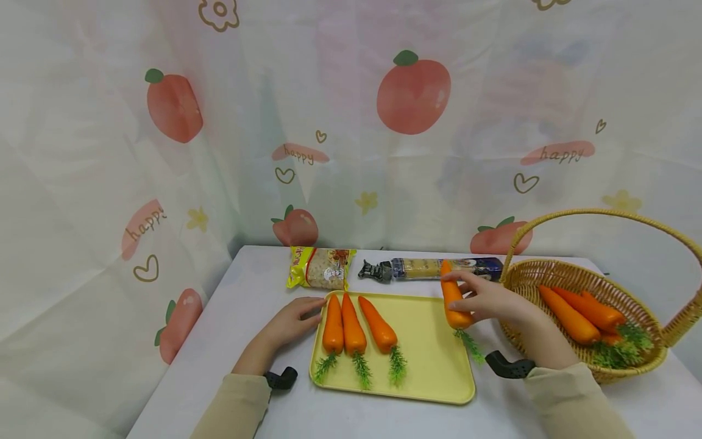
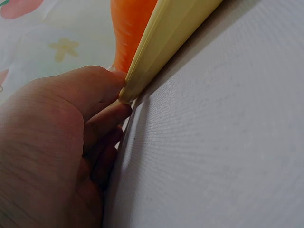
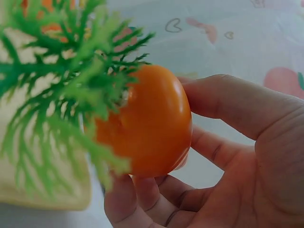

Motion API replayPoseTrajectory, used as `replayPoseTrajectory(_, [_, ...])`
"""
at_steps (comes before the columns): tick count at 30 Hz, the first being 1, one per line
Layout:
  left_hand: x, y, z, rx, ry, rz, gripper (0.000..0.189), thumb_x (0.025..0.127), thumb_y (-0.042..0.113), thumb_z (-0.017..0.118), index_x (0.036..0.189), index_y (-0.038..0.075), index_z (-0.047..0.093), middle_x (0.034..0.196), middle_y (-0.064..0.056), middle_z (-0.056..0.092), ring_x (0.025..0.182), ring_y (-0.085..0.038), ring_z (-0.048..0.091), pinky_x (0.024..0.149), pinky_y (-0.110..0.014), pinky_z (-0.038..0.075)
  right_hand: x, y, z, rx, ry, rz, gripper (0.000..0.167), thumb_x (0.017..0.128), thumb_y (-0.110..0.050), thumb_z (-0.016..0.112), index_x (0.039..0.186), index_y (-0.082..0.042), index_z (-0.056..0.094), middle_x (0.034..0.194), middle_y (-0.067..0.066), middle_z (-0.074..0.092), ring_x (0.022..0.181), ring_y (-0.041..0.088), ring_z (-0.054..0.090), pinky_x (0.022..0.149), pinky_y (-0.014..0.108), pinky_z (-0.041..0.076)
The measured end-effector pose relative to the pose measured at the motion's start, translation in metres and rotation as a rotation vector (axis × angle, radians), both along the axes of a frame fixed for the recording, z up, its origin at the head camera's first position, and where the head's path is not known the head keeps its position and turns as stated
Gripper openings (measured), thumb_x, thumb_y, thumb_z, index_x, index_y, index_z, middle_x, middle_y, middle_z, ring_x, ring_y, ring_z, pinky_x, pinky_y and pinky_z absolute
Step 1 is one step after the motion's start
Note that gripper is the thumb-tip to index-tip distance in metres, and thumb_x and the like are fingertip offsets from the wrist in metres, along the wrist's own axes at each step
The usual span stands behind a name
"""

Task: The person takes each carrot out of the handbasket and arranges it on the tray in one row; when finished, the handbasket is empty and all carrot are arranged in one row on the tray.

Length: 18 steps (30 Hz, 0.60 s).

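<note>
The right hand grips a smooth orange carrot with green leaves — at the right side of the yellow rectangular tray. The left hand pinches the tray's far left corner — near three similar carrots.

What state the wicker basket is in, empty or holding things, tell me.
Not empty: in the head view, orange carrots lie inside the wicker basket, with bare weave beside them.
</note>
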<state>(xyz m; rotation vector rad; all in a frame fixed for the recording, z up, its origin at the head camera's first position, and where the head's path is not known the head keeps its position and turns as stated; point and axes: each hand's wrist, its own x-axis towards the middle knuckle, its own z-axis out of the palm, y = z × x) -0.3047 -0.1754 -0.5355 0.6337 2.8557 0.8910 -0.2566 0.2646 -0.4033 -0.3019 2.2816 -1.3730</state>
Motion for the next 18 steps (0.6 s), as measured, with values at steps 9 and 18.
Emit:
replayPoseTrajectory(9, [0.023, -0.002, 0.032, 0.066, -0.059, 0.042, 0.045, 0.099, 0.036, 0.058, 0.143, 0.026, 0.054, 0.146, -0.004, 0.053, 0.139, -0.031, 0.043, 0.115, -0.058, 0.034, -0.009, -0.027, -0.019, 0.006, -0.043, -0.01, 0.066, 0.091, -0.021, 0.073, 0.146, -0.015, 0.037, 0.129, 0.027, 0.045, 0.099, 0.028, 0.062, 0.078, 0.043, 0.062])
replayPoseTrajectory(18, [0.012, -0.009, 0.019, 0.104, -0.103, 0.03, 0.046, 0.097, 0.042, 0.06, 0.142, 0.032, 0.055, 0.147, 0.002, 0.052, 0.142, -0.026, 0.041, 0.119, -0.054, 0.03, -0.012, -0.052, -0.037, -0.005, -0.086, 0.015, 0.077, 0.09, -0.02, 0.073, 0.154, -0.018, 0.03, 0.133, 0.027, 0.048, 0.093, 0.025, 0.065, 0.075, 0.04, 0.061])
